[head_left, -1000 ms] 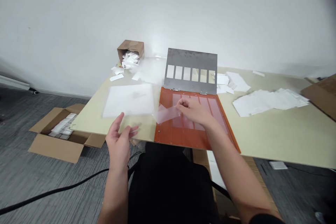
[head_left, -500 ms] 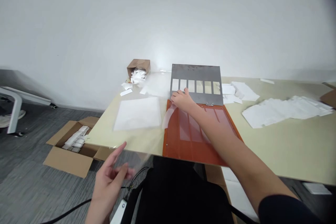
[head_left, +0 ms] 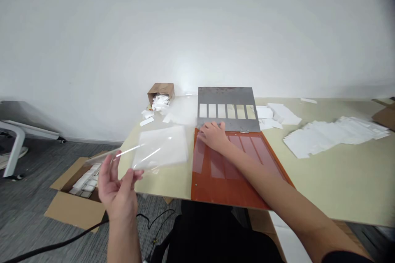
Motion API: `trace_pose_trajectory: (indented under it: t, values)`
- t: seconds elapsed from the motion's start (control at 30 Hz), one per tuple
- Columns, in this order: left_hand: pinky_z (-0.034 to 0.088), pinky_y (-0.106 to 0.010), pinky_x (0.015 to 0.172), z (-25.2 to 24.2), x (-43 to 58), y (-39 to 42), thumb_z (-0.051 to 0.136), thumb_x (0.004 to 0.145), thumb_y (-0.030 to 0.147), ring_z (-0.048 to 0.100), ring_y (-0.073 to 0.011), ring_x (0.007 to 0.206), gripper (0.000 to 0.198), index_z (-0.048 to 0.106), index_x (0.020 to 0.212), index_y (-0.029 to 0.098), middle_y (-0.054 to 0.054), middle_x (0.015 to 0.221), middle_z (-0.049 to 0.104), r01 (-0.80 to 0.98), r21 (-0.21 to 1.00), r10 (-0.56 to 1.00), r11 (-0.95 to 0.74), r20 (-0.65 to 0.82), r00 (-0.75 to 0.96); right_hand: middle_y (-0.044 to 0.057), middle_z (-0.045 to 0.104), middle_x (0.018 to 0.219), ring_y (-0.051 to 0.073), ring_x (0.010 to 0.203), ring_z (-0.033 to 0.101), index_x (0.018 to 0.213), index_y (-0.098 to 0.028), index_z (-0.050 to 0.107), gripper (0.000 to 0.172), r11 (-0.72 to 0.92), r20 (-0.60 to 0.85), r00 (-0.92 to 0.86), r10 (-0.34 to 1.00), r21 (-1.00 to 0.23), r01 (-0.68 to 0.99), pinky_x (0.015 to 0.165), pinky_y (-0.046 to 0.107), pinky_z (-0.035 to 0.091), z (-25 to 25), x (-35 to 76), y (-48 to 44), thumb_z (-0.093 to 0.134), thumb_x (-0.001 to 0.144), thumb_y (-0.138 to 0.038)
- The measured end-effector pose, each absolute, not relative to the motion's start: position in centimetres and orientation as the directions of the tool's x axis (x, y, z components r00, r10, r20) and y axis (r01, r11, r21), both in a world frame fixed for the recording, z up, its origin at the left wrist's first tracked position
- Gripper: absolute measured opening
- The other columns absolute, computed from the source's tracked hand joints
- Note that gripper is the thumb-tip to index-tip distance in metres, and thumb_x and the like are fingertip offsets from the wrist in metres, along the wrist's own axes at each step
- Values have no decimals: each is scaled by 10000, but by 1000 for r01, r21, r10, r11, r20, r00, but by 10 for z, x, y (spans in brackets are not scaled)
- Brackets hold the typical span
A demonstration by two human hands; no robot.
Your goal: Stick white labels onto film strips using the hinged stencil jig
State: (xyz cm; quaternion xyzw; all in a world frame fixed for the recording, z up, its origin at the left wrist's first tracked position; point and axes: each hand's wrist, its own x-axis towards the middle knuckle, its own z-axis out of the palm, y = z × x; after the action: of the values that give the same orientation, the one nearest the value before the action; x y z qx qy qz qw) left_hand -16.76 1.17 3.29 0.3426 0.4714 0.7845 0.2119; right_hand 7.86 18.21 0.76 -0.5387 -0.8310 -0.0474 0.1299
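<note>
Pale walls (head_left: 123, 41) and gray carpet (head_left: 151, 218) frame our cream-topped table (head_left: 333, 185), where both our hands are at work. Our left hand (head_left: 119, 189), raised off the table's front left corner, grasps a clear film (head_left: 131, 151) between thumb and fingers, glare streaking its surface. Our right hand (head_left: 213, 134) lies palm down at the rear left of an orange-red board (head_left: 228, 191), its fingers over the top end of a clear strip (head_left: 198, 158); we cannot tell whether they pinch it or merely press. That strip lies along the board's left side, next to other clear strips (head_left: 217, 167). Behind, a gray panel (head_left: 226, 95) with six rectangular windows stands raised on hinges at the board's rear edge. Left of the board sits a translucent white stack (head_left: 163, 141); beyond it, a small cardboard box (head_left: 162, 88) spills white pieces (head_left: 161, 101). White papers (head_left: 333, 133) fan across the table at right. Beside the table, an open carton (head_left: 74, 211) on the floor holds more white pieces.
</note>
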Motion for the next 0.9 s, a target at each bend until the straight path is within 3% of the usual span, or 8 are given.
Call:
trace_pose_trajectory:
  t: [0.1, 0.23, 0.3, 0.4, 0.63, 0.77, 0.83, 0.9]
  values:
    - [583, -219, 611, 55, -152, 53, 769, 680, 133, 637, -41, 598, 685, 572, 1281, 396, -38, 1467, 511, -1, 785, 601, -620, 473, -644, 99, 627, 1142, 272, 1034, 497, 995, -223, 707, 252, 425, 212, -402, 891, -75, 902, 914, 479, 289, 7, 80, 168, 548, 942, -411]
    - [570, -233, 603, 82, -135, 119, 741, 700, 204, 622, -45, 562, 786, 437, 1404, 376, -90, 1483, 495, 9, 779, 661, -627, 537, -524, 98, 624, 1160, 276, 1059, 504, 1050, -244, 701, 249, 419, 167, -401, 901, -90, 904, 896, 467, 313, 9, 84, 158, 565, 936, -418]
    - [534, -205, 547, 85, -132, 155, 712, 709, 234, 626, -50, 550, 705, 483, 1370, 320, -106, 1428, 547, 20, 825, 729, -565, 510, -458, 98, 621, 1181, 279, 1072, 507, 1074, -251, 694, 264, 411, 157, -394, 906, -99, 906, 900, 471, 320, 9, 85, 157, 568, 934, -436]
    - [542, -203, 566, 71, -131, 204, 607, 705, 178, 670, -69, 591, 608, 537, 1300, 275, -89, 1364, 584, 156, 929, 846, -337, 371, -384, 95, 621, 1194, 277, 1083, 514, 1083, -251, 685, 271, 400, 154, -382, 911, -109, 910, 915, 480, 325, 8, 86, 159, 571, 933, -445]
    - [595, -367, 727, 9, -135, 251, 543, 761, 147, 682, -133, 649, 621, 460, 1376, 159, -199, 1339, 537, 383, 907, 865, -178, 329, -378, 99, 632, 1164, 279, 1098, 508, 1068, -247, 682, 253, 394, 151, -376, 914, -115, 912, 931, 493, 323, 7, 85, 158, 565, 939, -429]
    - [516, -438, 946, -8, -131, 250, 587, 800, 182, 655, -261, 1040, 598, 473, 1386, 136, -245, 1502, 347, 589, 788, 864, -178, 411, -289, 107, 634, 1176, 291, 1099, 505, 1050, -243, 691, 230, 385, 141, -368, 919, -114, 916, 934, 503, 310, 9, 83, 155, 574, 937, -404]
    - [404, -496, 1063, -11, -126, 246, 592, 828, 214, 474, -341, 1308, 554, 500, 1367, 125, -250, 1572, 219, 676, 713, 865, -185, 445, -233, 94, 640, 1180, 280, 1089, 517, 1077, -258, 685, 226, 388, 146, -370, 917, -124, 913, 928, 489, 308, 13, 85, 153, 570, 940, -396]
    - [272, -579, 1118, -11, -120, 240, 579, 860, 245, 321, -379, 1407, 463, 561, 1312, 146, -237, 1559, 267, 745, 641, 871, -184, 457, -179, 71, 657, 1169, 263, 1063, 544, 1110, -278, 671, 227, 387, 189, -356, 915, -168, 907, 913, 472, 311, 23, 91, 147, 556, 948, -388]
